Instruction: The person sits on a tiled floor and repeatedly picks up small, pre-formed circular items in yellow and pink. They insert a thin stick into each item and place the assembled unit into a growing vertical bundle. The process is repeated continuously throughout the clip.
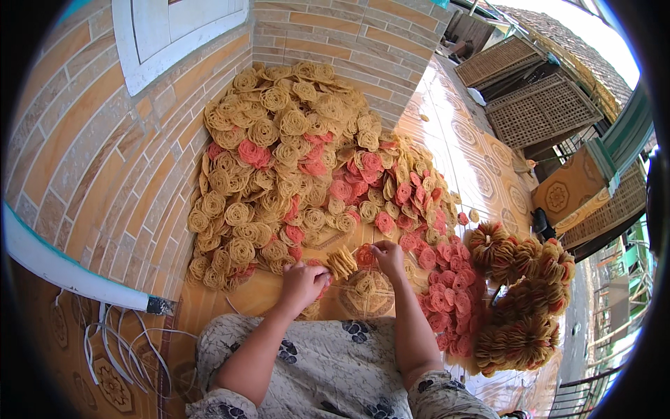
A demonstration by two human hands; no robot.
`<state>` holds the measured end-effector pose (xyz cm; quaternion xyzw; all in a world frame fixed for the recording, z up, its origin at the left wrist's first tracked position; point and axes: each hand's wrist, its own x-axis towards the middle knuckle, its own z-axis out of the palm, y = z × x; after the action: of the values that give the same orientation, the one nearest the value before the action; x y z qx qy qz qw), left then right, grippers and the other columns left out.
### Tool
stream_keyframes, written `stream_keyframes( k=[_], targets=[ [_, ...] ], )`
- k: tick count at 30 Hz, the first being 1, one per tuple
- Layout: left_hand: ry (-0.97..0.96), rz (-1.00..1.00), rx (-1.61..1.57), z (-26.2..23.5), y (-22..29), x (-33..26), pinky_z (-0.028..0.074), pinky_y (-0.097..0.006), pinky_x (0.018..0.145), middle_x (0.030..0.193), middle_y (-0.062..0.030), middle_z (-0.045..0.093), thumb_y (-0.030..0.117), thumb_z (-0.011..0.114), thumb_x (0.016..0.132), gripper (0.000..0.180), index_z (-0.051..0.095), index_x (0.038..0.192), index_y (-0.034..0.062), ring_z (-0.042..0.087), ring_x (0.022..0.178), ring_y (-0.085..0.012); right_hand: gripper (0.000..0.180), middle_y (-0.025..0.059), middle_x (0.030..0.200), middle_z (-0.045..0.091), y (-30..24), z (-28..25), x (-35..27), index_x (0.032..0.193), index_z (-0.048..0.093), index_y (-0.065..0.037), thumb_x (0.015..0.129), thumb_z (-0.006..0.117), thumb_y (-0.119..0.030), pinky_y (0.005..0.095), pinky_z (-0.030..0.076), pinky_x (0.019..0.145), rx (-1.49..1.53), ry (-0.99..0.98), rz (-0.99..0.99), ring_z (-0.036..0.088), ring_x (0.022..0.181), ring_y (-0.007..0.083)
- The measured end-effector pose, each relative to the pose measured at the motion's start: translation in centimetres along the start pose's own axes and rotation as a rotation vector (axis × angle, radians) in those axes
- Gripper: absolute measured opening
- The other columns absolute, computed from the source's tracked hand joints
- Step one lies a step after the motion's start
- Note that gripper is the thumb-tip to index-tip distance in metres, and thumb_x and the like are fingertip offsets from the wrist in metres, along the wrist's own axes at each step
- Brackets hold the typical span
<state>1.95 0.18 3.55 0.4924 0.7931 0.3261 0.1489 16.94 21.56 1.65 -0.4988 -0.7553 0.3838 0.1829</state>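
Two hands over patterned tile floor [481, 160] by brick wall [105, 160]: left hand [301, 283] grips cracker stack [342, 262], right hand [388, 257] pinches red cracker [365, 256].

- Bright daylight, coming from upper right; sky [593, 31] blown out white.
- Glare on glossy floor tiles [464, 140] near the brick wall [105, 160].
- Soft shadows, centre evenly lit and sharp.
- Heavy fisheye bend, black vignette at corners.
- Edges slightly soft, blue fringing at the rim.

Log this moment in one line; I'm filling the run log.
left hand: holds cracker stack | right hand: on loose crackers | tied bundles: right
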Motion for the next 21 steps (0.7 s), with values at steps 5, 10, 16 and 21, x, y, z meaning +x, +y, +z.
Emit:
stream_keyframes(
  k=[5, 10, 16, 21],
  targets=[
    [-0.014, -0.018, -0.03, 0.1, -0.1, 0.0, 0.035, -0.042, 0.082, 0.074, -0.0056, 0.068, 0.034, 0.064, 0.084, 0.019, 0.074, 0.09, 0.0187, 0.059, 0.082, -0.0249, 0.022, 0.0029, 0.079, 0.066, -1.6, -1.0, -0.8, 0.092, 0.068, 0.006, 0.087, 0.069, -0.016, 0.0232, 0.045, 0.067, 0.504, -0.044, -0.049, 0.057, 0.071, 0.0071],
    [0.036, 0.014, -0.021, 0.1, 0.0, -0.1, 0.036, -0.04, 0.08, 0.069, -0.0045, 0.065, 0.032, 0.065, 0.084, 0.018, 0.074, 0.088, 0.0168, 0.058, 0.078, -0.0234, 0.021, 0.0022, 0.079, 0.065, -3.8, -0.9, -1.9, 0.094, 0.067, 0.004, 0.087, 0.07, -0.016, 0.0223, 0.045, 0.068, 0.591, -0.055, -0.111, 0.057, 0.073, 0.0065],
    [0.027, -0.001, 0.018, 0.3, 0.0, 0.0, 0.036, -0.04, 0.08, 0.07, -0.0051, 0.066, 0.031, 0.066, 0.083, 0.018, 0.074, 0.088, 0.0166, 0.058, 0.077, -0.024, 0.017, 0.0021, 0.077, 0.066, -5.3, -0.6, -2.7, 0.086, 0.068, 0.002, 0.085, 0.071, -0.016, 0.0235, 0.044, 0.068, 0.4, 0.055, -0.216, 0.055, 0.072, 0.0079],
    [0.075, -0.015, -0.067, 0.1, 0.0, 0.0, 0.037, -0.039, 0.08, 0.07, -0.0017, 0.067, 0.028, 0.065, 0.083, 0.017, 0.074, 0.088, 0.014, 0.057, 0.075, -0.0227, 0.016, 0.0049, 0.071, 0.064, -4.9, -1.1, -2.2, 0.088, 0.071, -0.003, 0.087, 0.068, -0.018, 0.0274, 0.044, 0.071, 0.286, -0.08, -0.487, 0.055, 0.072, 0.0125]
  ],
)
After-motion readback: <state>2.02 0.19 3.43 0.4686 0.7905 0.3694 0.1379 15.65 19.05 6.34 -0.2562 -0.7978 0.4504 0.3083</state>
